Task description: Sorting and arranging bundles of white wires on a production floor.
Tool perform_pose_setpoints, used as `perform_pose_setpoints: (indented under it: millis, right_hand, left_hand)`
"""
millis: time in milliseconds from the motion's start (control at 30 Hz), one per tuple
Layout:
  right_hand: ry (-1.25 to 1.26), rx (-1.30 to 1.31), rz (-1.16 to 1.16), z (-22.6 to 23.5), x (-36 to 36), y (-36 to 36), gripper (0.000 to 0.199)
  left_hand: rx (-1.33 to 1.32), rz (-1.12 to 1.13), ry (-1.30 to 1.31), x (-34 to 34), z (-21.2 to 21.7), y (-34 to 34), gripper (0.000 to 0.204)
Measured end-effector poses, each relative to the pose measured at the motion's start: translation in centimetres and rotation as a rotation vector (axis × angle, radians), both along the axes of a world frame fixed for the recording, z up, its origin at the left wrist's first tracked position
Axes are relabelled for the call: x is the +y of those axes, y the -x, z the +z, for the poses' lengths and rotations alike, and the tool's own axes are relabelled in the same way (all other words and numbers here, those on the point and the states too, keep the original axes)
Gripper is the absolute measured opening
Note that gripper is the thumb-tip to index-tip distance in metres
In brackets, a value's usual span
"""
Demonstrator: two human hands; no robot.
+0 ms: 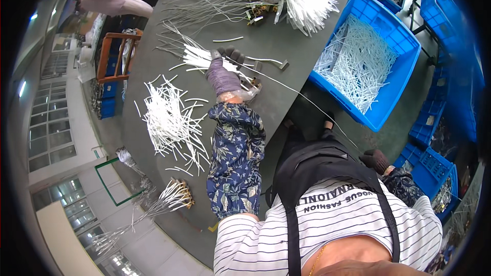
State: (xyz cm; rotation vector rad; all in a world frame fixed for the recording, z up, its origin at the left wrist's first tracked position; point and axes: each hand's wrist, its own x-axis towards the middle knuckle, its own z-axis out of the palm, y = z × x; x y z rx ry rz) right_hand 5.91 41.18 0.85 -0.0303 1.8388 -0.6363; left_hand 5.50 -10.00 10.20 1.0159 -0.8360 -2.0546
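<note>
**Two gloved hands, one wire**

One thin wire (pixel 302 97) ran across the dark table (pixel 307 51) from my left hand (pixel 223 74), whose gloved fingers were clenched on a small bundle of white tubes (pixel 197 59), toward my right hand (pixel 376 159), near my lap; whether its fingers gripped anything I could not tell. Loose white tubes (pixel 169 120) lay left; a blue crate (pixel 396 30) of them stood right.
</note>
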Motion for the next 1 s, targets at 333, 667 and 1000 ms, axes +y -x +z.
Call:
perform_pose_setpoints:
  millis: [333,667,1000]
  right_hand:
    - [0.004,0.040,0.157,1.4,-0.2,1.6,0.034]
    - [0.376,0.296,0.391,-3.9,-1.2,2.0,0.024]
    - [0.844,0.660,0.707,-3.4,-17.4,7.0,0.024]
  left_hand:
    - [0.003,0.057,0.088,-0.1,0.9,-1.2,0.024]
    - [-0.238,-0.746,0.293,12.2,-1.2,-3.1,0.025]
    - [-0.519,-0.519,0.313,7.3,-5.2,-3.8,0.025]
